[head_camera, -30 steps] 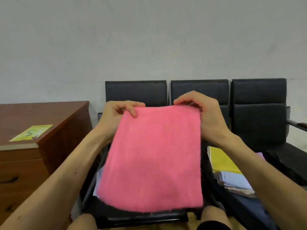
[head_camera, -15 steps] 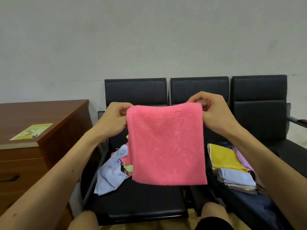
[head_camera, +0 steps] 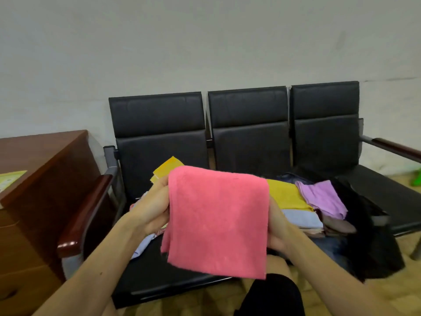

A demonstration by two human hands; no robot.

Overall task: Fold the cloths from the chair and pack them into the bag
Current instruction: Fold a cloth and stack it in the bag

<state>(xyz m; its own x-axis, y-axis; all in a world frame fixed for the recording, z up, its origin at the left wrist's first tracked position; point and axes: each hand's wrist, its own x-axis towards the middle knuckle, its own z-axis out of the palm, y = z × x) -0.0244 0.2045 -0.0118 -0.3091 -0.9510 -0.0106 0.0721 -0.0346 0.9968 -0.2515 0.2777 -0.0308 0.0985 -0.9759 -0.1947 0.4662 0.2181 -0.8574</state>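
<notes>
A folded pink cloth (head_camera: 217, 221) hangs in front of me over the black three-seat chair (head_camera: 159, 142). My left hand (head_camera: 151, 208) grips its left edge and my right hand (head_camera: 279, 226) holds its right edge, mostly hidden behind the cloth. Loose cloths (head_camera: 167, 167), yellow and pale blue, lie on the left seat behind the pink one. A stack of folded cloths, with yellow (head_camera: 288, 195), lilac (head_camera: 323, 199) and pale blue ones on top, rests on the dark bag (head_camera: 373, 242) on the middle seat.
A brown wooden cabinet (head_camera: 43, 169) stands to the left of the chair, with a yellow-green leaflet (head_camera: 9, 179) on top. Wooden armrests (head_camera: 86, 213) close off both ends of the chair. The right seat (head_camera: 387, 190) is bare. My knees show at the bottom edge.
Both hands have come down with the pink cloth, from backrest height to just above the seats. The cloth has gone from hanging open to folded shorter. The camera tilted down and right.
</notes>
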